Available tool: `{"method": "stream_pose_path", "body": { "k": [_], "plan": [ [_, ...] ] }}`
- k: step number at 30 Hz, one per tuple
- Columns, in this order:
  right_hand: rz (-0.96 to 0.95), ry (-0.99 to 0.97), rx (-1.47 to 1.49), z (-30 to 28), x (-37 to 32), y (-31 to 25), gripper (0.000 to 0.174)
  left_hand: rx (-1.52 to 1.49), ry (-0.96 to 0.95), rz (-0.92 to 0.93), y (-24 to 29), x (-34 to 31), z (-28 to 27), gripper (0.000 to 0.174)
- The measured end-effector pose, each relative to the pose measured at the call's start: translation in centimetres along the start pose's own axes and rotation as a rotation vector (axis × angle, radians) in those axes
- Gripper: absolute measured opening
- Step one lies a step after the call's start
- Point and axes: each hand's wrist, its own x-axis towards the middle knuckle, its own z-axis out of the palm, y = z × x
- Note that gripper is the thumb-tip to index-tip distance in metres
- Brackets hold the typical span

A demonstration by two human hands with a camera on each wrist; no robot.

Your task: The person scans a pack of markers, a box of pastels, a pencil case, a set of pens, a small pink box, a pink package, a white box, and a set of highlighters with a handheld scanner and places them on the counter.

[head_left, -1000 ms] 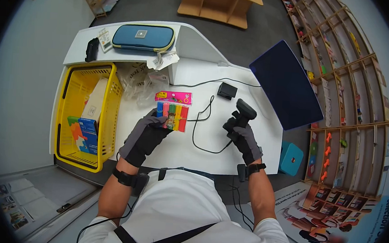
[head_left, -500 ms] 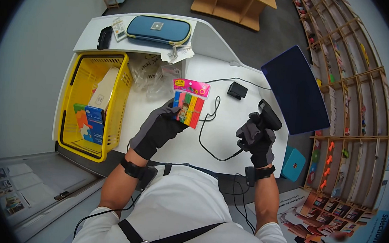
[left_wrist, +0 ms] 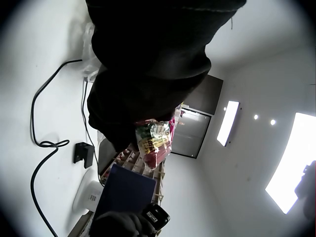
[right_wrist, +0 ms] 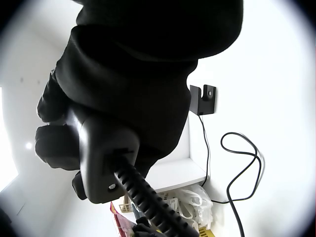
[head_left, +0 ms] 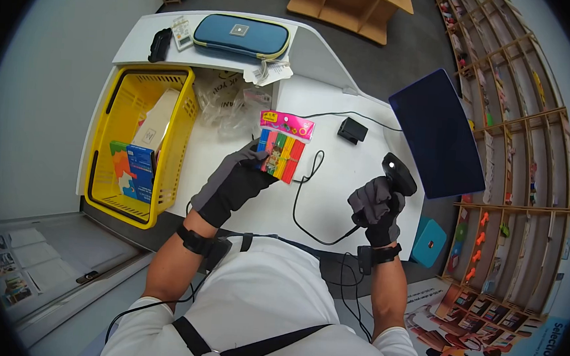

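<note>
Held over the desk (head_left: 326,204), the pack (head_left: 284,155) is pinched near its 8 o'clock edge by the grip of the left hand (head_left: 233,182), its long axis running roughly 1 to 7 o'clock. The right hand (head_left: 374,203), farther off, curls round the scanner (head_left: 400,175), well apart at the pack's 3 o'clock.

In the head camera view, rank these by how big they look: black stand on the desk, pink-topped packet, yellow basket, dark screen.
Largest to smallest:
Yellow basket
Dark screen
Pink-topped packet
Black stand
</note>
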Motion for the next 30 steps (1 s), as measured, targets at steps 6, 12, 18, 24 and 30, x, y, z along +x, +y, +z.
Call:
{"method": "stream_pose_path", "body": {
  "k": [6,12,18,24,30],
  "plan": [
    [0.041,0.056,-0.073,0.6,-0.7,-0.2,0.051,-0.063,-0.037,-0.020,-0.3,0.0,0.3,0.050],
    [0.147,0.147,-0.248,2.4,0.2,-0.1,0.072,-0.088,-0.065,-0.026,-0.4,0.1,0.6,0.053],
    [0.315,0.172,-0.272,4.4,1.7,1.0,0.083,-0.025,-0.008,-0.004,-1.4,0.3,1.1,0.053],
    [0.367,0.171,-0.313,3.6,2.5,2.3,0.086,0.133,-0.081,0.017,-1.9,0.7,1.3,0.057],
    [0.370,0.146,-0.297,5.9,3.5,2.8,0.082,1.078,0.127,0.156,-1.2,1.4,1.6,0.063]
  ]
}}
